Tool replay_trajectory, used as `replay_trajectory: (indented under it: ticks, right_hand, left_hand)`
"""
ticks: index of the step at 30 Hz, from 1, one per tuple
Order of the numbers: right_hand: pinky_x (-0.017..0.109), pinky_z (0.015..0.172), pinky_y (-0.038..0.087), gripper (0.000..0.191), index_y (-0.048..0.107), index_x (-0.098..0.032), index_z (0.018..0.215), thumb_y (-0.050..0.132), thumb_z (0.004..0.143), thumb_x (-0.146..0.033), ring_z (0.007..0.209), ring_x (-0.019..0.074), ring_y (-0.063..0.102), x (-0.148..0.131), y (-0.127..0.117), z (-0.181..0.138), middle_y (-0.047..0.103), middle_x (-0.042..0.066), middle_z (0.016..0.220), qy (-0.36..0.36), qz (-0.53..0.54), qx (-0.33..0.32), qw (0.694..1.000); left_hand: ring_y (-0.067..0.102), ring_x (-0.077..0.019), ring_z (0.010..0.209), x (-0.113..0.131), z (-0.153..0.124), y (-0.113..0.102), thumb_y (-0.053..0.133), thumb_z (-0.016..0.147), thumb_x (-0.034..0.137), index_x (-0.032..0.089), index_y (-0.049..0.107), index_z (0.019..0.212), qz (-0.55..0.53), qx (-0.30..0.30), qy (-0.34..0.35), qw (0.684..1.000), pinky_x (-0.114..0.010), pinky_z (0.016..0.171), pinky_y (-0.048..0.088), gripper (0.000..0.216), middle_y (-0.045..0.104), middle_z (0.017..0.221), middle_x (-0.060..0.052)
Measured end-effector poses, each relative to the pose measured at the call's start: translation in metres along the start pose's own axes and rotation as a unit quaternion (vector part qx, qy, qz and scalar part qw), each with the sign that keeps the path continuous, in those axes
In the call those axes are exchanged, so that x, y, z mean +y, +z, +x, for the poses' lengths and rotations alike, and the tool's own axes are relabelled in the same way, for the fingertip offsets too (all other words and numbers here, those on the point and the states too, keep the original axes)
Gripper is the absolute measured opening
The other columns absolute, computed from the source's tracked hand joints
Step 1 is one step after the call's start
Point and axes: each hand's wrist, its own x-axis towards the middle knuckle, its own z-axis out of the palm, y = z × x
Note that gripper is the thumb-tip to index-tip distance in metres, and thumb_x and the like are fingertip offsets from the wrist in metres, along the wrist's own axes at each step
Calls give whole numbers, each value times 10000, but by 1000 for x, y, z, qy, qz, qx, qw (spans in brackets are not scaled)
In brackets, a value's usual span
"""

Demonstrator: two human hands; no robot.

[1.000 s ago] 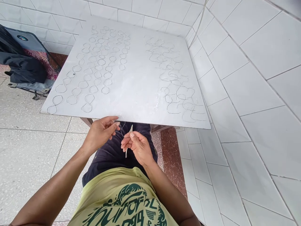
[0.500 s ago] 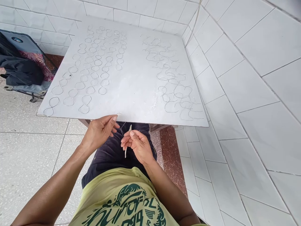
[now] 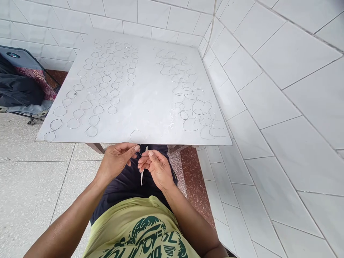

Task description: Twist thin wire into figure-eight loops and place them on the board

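Note:
Between my hands is a thin curved wire [image 3: 137, 130], its loop rising just in front of the table's near edge. My left hand [image 3: 122, 157] pinches the wire between thumb and fingertips. Close beside it, my right hand [image 3: 156, 166] is closed with thumb against fingers, also at the wire's lower end. A narrow pale strip [image 3: 142, 177] passes by the right hand's fingers, one end above and one below them. Figure-eight wire pieces [image 3: 92, 126] lie in rows on the left of the white table [image 3: 150, 111]. Loose bent wires [image 3: 192, 104] overlap on the right.
A folding chair [image 3: 29, 104] with dark cloth on it stands at the left. White tiled walls [image 3: 290, 150] rise behind the table and close along its right side. A thin cable [image 3: 211, 30] runs down the corner.
My left hand has come down and right, closer to my right hand. The wire's curved loop now shows above the left hand. The whole view has shifted slightly.

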Motion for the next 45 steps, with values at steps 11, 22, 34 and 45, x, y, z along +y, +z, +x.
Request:
replay_trajectory:
  ticks: [11,22,34,45]
  right_hand:
    - [283,557,580,376,707,-160,952,737,930,-534,635,180,719,-2,-1,5,772,66,783,36,-25,2,999]
    - [283,561,585,407,735,-143,950,718,938,-550,640,179,718,-8,4,7,763,77,774,23,4,29,999]
    - [251,506,517,554,701,-120,941,544,1001,-648,546,144,654,9,-26,-13,725,69,719,50,-59,8,997]
    - [223,455,408,449,614,-181,838,532,984,-598,472,126,587,100,-111,-16,676,21,647,105,-326,95,935]
  left_hand:
    - [611,-134,605,3,6,7,793,857,438,176,803,891,-19,-20,3,1000,-253,548,517,264,723,767,-41]
    - [668,-173,708,6,6,14,874,748,417,158,803,889,-160,-3,-37,986,-297,589,558,302,765,913,-96]
    - [654,-172,716,59,74,-3,923,685,344,138,810,796,-90,-4,-7,996,-298,593,571,260,753,871,-110]
    - [708,-235,706,141,235,9,912,617,101,121,725,692,14,52,25,998,-451,725,626,203,763,810,-175]
